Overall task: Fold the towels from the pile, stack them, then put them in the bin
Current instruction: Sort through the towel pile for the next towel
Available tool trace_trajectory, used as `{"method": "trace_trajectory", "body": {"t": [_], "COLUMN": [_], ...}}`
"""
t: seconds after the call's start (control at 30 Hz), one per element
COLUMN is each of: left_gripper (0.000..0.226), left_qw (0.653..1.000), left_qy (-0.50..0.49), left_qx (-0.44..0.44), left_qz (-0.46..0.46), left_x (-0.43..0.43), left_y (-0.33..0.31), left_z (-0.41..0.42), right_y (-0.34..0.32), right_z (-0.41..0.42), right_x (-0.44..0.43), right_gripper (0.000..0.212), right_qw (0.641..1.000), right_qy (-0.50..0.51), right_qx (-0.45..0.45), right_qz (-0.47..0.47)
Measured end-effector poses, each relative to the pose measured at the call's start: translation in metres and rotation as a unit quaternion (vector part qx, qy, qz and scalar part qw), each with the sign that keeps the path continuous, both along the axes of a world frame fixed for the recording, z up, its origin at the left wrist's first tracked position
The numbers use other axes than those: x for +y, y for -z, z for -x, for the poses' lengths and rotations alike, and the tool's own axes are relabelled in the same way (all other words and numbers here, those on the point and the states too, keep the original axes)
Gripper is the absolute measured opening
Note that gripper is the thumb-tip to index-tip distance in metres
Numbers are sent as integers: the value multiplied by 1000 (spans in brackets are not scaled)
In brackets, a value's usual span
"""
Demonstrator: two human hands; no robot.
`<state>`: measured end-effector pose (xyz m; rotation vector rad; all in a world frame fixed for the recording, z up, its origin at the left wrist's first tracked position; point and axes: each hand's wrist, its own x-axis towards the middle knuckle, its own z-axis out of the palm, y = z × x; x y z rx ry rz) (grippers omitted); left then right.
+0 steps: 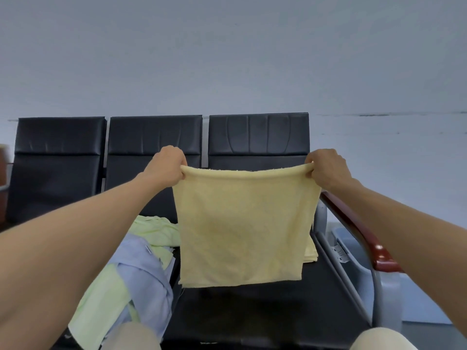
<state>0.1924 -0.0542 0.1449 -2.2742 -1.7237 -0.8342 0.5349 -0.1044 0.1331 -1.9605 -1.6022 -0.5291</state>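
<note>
I hold a pale yellow towel (242,228) up in the air, folded in half so it hangs doubled over the right seat. My left hand (166,168) pinches its top left corner and my right hand (326,168) pinches its top right corner. Behind it on the right seat lies a folded yellow towel (311,248), mostly hidden. The pile (141,261) of light green and pale blue towels lies on the middle seat at the lower left. A grey-blue bin (353,248) stands on the floor to the right of the bench.
A bench of three black padded seats (252,311) stands against a grey wall. A dark red armrest (366,238) on a metal frame runs along its right side, between the seat and the bin. My knees (131,337) show at the bottom edge.
</note>
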Motion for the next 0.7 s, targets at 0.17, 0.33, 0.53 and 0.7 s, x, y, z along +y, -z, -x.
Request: {"method": "trace_trajectory", "body": {"t": [0.17, 0.33, 0.53, 0.7], "left_gripper": [27, 17, 8, 12], "left_qw": [1000, 997, 984, 948], "left_qy": [-4, 23, 51, 85], "left_qx": [28, 26, -59, -225], "left_qz": [13, 66, 162, 210], "left_x": [6, -1, -12, -13], "left_y": [4, -5, -23, -27], "left_z": [8, 14, 24, 32], "right_y": [3, -1, -24, -30], "right_z": [-4, -8, -12, -16], "right_x": [-1, -9, -25, -26], "right_gripper": [9, 27, 31, 35], "right_qw": [999, 995, 960, 914], "right_qy": [15, -23, -98, -157], "right_qx": [-5, 29, 206, 356], "right_qz": [46, 90, 160, 110]}}
